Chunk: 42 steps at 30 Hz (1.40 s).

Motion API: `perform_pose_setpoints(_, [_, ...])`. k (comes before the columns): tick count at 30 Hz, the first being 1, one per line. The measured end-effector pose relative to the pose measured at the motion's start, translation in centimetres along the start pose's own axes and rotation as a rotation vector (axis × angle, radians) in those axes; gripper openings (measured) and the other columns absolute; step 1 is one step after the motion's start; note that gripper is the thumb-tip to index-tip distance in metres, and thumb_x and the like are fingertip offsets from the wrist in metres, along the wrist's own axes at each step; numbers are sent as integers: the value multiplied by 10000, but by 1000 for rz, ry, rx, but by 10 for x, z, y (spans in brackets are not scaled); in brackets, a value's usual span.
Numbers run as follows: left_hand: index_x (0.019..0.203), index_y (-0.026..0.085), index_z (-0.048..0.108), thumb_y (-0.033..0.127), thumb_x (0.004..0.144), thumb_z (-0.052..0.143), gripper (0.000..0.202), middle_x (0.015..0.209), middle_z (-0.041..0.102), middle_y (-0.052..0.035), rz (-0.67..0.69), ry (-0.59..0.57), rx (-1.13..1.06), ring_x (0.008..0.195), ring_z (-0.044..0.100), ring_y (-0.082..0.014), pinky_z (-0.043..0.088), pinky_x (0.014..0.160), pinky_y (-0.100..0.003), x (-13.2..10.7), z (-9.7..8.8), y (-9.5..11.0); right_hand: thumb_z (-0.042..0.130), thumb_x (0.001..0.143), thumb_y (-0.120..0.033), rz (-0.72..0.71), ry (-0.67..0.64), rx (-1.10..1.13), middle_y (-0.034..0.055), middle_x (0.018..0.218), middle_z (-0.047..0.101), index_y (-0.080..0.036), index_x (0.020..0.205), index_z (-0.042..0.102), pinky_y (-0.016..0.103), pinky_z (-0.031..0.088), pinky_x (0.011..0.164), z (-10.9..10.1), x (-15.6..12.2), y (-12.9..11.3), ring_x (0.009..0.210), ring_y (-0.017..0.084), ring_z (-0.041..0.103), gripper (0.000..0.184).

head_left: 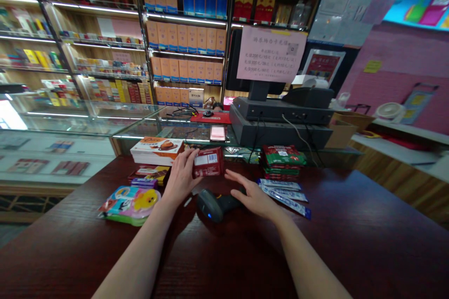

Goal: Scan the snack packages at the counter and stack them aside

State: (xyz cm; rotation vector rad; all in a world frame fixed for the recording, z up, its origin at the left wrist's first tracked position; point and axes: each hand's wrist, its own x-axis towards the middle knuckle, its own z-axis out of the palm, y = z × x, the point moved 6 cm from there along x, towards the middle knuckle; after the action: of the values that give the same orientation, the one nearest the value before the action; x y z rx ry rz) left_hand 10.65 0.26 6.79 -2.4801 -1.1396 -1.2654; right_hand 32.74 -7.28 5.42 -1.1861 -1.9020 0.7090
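Note:
In my left hand [182,172] is a dark red snack packet [208,162], held by its left side. Its printed back with a white barcode label faces me. My right hand [250,193] hovers just right of the packet with its fingers stretched out and nothing in them. Below both hands a black barcode scanner [213,206] lies on the dark wooden counter [217,261], a blue light glowing on its head. Part of its handle is hidden behind my right hand. Beyond that hand lie several blue and white stick sachets [286,193].
Left of my hands are a white and orange box [156,150], chocolate-coloured packs [163,175], purple packs [144,183] and a colourful bag [131,203]. At right stands a stack of red and green packets [283,158]. A cash register [280,119] rises behind, beside a glass display counter [157,126].

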Motion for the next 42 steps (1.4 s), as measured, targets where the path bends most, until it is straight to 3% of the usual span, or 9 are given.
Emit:
perform_pose_setpoints(3, [1526, 259, 291, 220, 767, 719, 872, 1448, 430, -144, -4, 9, 7, 1341, 451, -333, 395, 1127, -533, 0, -1, 1, 709, 804, -226, 27, -101, -63, 57, 1417, 617, -317, 1452, 504, 527, 360, 1160, -1, -7, -3, 1325, 275, 557, 686])
perform_pose_setpoints(8, [1536, 261, 280, 216, 773, 712, 878, 1455, 428, -149, -10, 14, 21, 1346, 451, -337, 396, 1128, -537, 0, -1, 0, 826, 644, -212, -21, -173, -198, 65, 1465, 572, -332, 1437, 522, 610, 226, 1198, 11, -9, -3, 1370, 324, 499, 858])
perform_pose_setpoints(13, [1540, 274, 264, 213, 780, 706, 881, 1457, 422, -144, -12, 14, 34, 1351, 446, -337, 394, 1129, -543, -1, 2, -2, 734, 715, -150, -60, -204, -280, 57, 1461, 574, -345, 1477, 463, 605, 198, 1203, 26, -8, 0, 1341, 284, 526, 832])
perform_pose_setpoints(19, [1535, 275, 275, 195, 782, 702, 869, 1461, 421, -142, -25, 13, 34, 1362, 438, -336, 396, 1127, -544, -3, 4, -5, 653, 757, -114, -80, -211, -301, 35, 1417, 613, -359, 1483, 448, 575, 228, 1193, 28, -7, 1, 1287, 265, 568, 793])
perform_pose_setpoints(25, [1535, 260, 280, 183, 785, 694, 860, 1470, 419, -149, -31, 22, 35, 1377, 428, -334, 387, 1138, -538, -4, 5, -8, 623, 779, -118, -98, -212, -306, 33, 1385, 641, -345, 1489, 444, 454, 365, 1097, 27, -7, -8, 1240, 257, 594, 766])
perform_pose_setpoints(31, [1535, 251, 268, 189, 806, 681, 840, 1470, 413, -155, -21, 43, 34, 1372, 435, -335, 394, 1137, -535, -5, 5, -9, 638, 824, -155, -109, -127, -258, 21, 1394, 637, -369, 1513, 391, 442, 375, 1064, 17, -5, -12, 1234, 257, 605, 763])
perform_pose_setpoints(37, [1534, 229, 279, 185, 809, 688, 834, 1457, 426, -158, -27, 66, 51, 1370, 435, -332, 397, 1147, -511, -5, 5, -11, 682, 826, -182, -91, 51, -160, 33, 1423, 612, -356, 1523, 373, 458, 362, 1110, 0, -4, -5, 1283, 251, 576, 782])
perform_pose_setpoints(42, [1543, 219, 269, 163, 808, 682, 845, 1459, 419, -162, -29, 82, 59, 1375, 433, -327, 397, 1153, -496, -5, 6, -15, 666, 825, -177, -37, 97, -96, 25, 1382, 642, -344, 1533, 354, 470, 345, 1126, -13, -4, -3, 1246, 247, 596, 792])
